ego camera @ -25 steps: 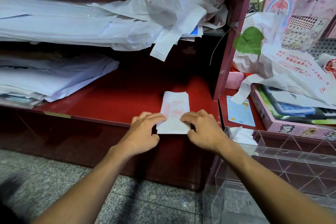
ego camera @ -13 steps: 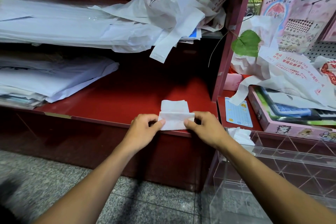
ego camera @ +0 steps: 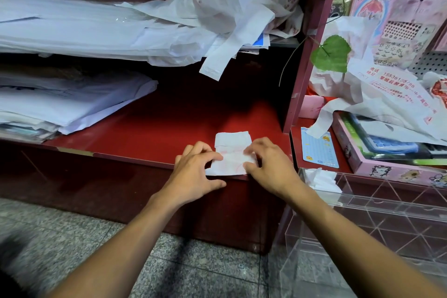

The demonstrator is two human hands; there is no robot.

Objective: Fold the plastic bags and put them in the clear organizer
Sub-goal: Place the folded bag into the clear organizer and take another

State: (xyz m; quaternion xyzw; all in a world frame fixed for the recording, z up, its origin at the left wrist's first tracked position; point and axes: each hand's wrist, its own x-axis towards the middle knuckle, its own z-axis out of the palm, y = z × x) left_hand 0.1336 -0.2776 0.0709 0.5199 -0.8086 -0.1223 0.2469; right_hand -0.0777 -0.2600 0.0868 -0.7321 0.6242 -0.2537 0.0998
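A small folded white plastic bag (ego camera: 231,152) with faint red print lies on the red shelf (ego camera: 150,133) at its front edge. My left hand (ego camera: 196,174) holds the bag's left edge between thumb and curled fingers. My right hand (ego camera: 268,164) pinches its right edge the same way. The bag's far part shows plain white beyond my fingers. The clear organizer (ego camera: 387,210) stands low on the right, with a crumpled white bag (ego camera: 319,179) in its near left compartment.
Loose white bags (ego camera: 229,9) are heaped on the upper shelf, one handle hanging down. Flat stacks of bags (ego camera: 63,104) fill the left. More printed bags (ego camera: 377,97) lie over pink boxes (ego camera: 396,167) on the right. A red upright post (ego camera: 302,75) divides the shelves.
The bag's near flap, lifted between my fingers half a second ago, now lies flat over the bag. Both hands have come down onto it and closer together.
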